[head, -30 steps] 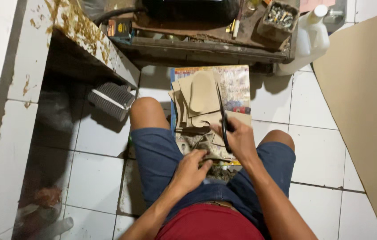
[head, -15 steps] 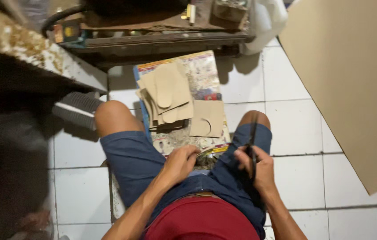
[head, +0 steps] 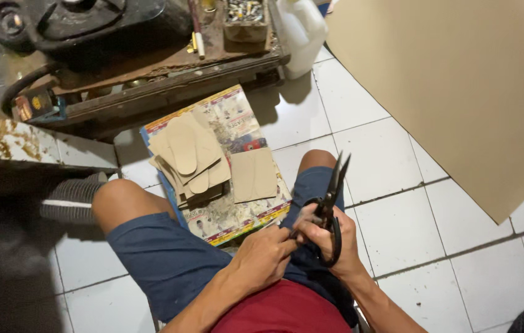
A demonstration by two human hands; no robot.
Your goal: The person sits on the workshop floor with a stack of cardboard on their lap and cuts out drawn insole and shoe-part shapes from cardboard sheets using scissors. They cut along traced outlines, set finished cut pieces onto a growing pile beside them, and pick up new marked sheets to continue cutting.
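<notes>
1. Nearest the camera sit a red shirt [head: 286, 311] and dark blue shorts [head: 169, 259], with two bare knees raised above a white tiled floor [head: 398, 228].
2. The two hands meet over the lap; the right hand [head: 330, 237] is clamped round the looped handles of one pair of black scissors [head: 331, 197], blades pointing up and slightly parted; the left hand [head: 265, 256] has its fingers curled, fingertips touching the right hand by the handles; whether it grips anything is hidden.
3. Between the knees lies one printed paper sheet [head: 231, 166]; on it rests a pile of tan cardboard cut-outs [head: 191, 160], sole-shaped, too overlapped to count, and one separate squarish cardboard piece [head: 254, 176] just beside the pile.
4. To the right one large tan board [head: 459, 92] is cut off by the frame edges.
5. Farthest, a low wooden bench [head: 169, 86] carries a dark machine [head: 89, 24], partly cut off, and one small box of metal bits [head: 246, 15]; one white plastic jug [head: 302, 31] stands beside it.
</notes>
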